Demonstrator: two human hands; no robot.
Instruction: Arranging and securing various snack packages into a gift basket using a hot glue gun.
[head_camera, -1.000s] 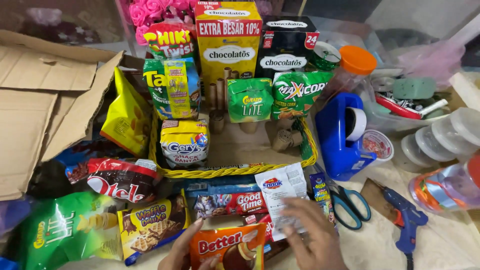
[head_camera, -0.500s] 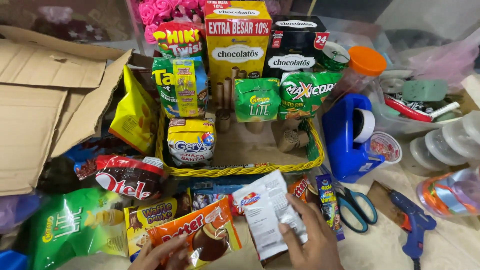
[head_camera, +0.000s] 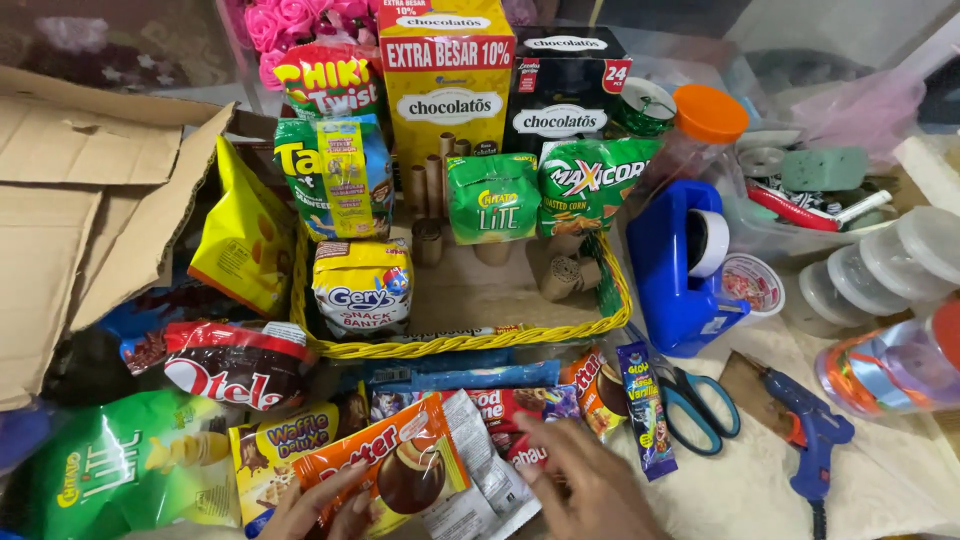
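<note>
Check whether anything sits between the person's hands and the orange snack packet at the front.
Nothing visible does. The left hand already touches the lower edge of the orange snack packet, and the right hand rests just beside it on the white wrapper and the red packet.

Home craft table: snacks, glue gun (head_camera: 812, 432)

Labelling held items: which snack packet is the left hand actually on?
The orange packet picturing a round chocolate biscuit: the left hand grips its lower edge. The yellow wafer pack and the green chips bag lie untouched beside it.
</note>
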